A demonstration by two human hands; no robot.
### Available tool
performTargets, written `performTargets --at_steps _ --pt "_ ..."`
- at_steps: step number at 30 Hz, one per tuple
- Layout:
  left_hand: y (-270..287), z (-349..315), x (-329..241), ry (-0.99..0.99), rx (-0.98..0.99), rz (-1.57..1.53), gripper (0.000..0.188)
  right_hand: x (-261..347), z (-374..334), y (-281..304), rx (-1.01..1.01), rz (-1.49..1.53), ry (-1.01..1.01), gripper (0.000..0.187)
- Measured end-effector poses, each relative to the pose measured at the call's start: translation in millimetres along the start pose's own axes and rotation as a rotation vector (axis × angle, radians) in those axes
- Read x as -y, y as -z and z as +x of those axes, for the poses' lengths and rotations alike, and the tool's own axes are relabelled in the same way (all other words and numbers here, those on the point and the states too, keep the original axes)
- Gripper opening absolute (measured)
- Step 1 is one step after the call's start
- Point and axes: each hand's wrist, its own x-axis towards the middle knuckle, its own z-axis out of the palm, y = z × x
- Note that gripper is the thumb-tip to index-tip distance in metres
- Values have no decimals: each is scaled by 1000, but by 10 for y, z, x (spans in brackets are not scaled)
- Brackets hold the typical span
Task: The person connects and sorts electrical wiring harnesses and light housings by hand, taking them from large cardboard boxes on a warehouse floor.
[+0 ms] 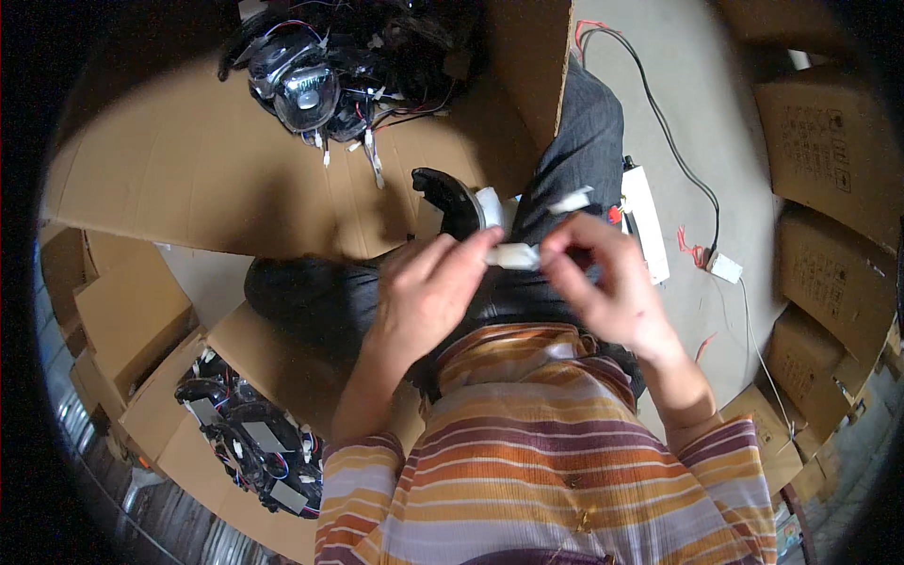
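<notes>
Between both hands, above my lap, is a small whitish piece (513,255), too blurred to tell its kind. My left hand (421,294) pinches its left end. The fingertips of my right hand (603,280) are closed at its other end, thumb against fingers. Just beyond the left fingers a curved black part (450,201) like a lamp housing stands out over my lap, partly hidden by the hand. A white patch (489,207) shows along its right side. Another small white piece (571,200) lies by my thigh, beyond my right hand.
A large open carton (160,179) ahead holds black lamp units (306,99) with loose wires and white connectors. More lamp units (256,438) fill a box at lower left. On the right, a black cable (664,118) runs to a white box (724,267) near stacked cartons (824,250).
</notes>
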Motion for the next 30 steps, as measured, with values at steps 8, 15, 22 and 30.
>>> performTargets --at_steps 8,15,22,30 --pt "-54 -39 97 -59 -67 -35 38 50 -43 110 83 214 -61 8" --pt "-74 -84 128 -125 -146 -23 42 99 -15 81 82 115 -123 9" --pt "-76 -12 84 -61 -112 -137 35 88 17 20 33 2 -29 6" --pt "-11 -174 239 223 131 -638 26 -27 -64 349 154 4 13 9"
